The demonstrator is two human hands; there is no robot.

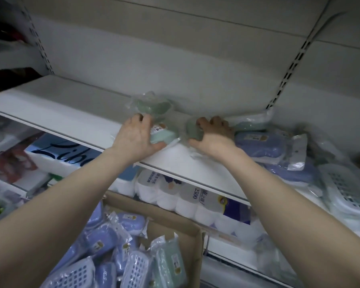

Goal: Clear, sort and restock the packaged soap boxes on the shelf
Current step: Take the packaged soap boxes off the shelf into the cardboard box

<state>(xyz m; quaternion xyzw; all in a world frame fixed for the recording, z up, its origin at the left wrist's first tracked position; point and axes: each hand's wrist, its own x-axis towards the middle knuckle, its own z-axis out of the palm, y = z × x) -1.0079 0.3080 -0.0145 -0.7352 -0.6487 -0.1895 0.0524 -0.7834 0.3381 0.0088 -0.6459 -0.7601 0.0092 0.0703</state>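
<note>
Closest thing is the two bare forearms reaching up over the cardboard box (192, 231), which is stuffed with bagged soap boxes, mostly blue plus a few white slotted ones and a green one. Up top, the left grip (136, 140) is wrapped round a pale green soap box (164, 133) near the front edge of the shelf (60, 109), fingers over the top and thumb at the front. The right grip (213, 137) is clenched on a darker green soap box (192, 129) just beside it. Another green one (152, 106) sits right behind the left grip, and a fourth green one (252, 122) lies behind the right grip, so my guess is the greens are getting grouped mid-shelf. The blue soap boxes (264, 147) are piled to the right, touching the right wrist, with white slotted ones (345, 190) further over. Makes sense to sort by colour like that. The bags look slippery and crinkly, so holding over the top seems smart. Tissue rolls (185, 196) are on the shelf below.
</note>
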